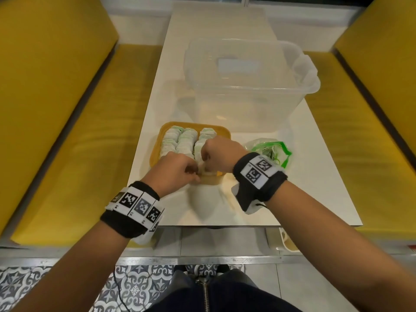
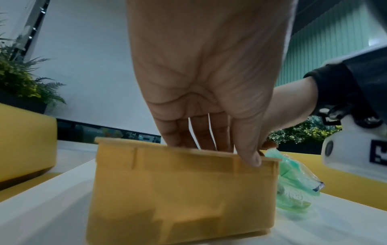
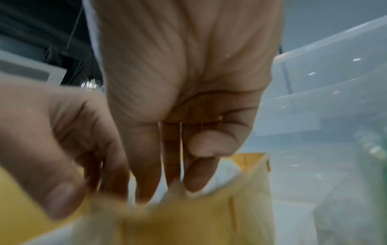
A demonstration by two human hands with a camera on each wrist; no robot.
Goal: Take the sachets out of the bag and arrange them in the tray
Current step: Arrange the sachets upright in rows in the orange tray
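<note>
The yellow tray (image 1: 165, 129) stands at the table's near left and holds three rows of white-and-green sachets (image 1: 184, 140). Both hands meet at the near end of the right row. My left hand (image 1: 194, 173) has its fingers inside the tray and its thumb over the outer rim, pinching the tray's near wall (image 2: 178, 182). My right hand (image 1: 208, 162) points its straight fingers (image 3: 146, 182) down onto the white sachets (image 3: 222, 172); I see nothing pinched in it. The green-edged clear bag (image 1: 273, 150) lies crumpled just right of the tray, also seen as the bag (image 2: 293, 179).
A large clear plastic bin (image 1: 247, 91) stands behind the tray and bag. The white table (image 1: 304, 188) has bare surface at the near right. Yellow benches (image 1: 67, 143) flank the table on both sides. The right wrist view is blurred.
</note>
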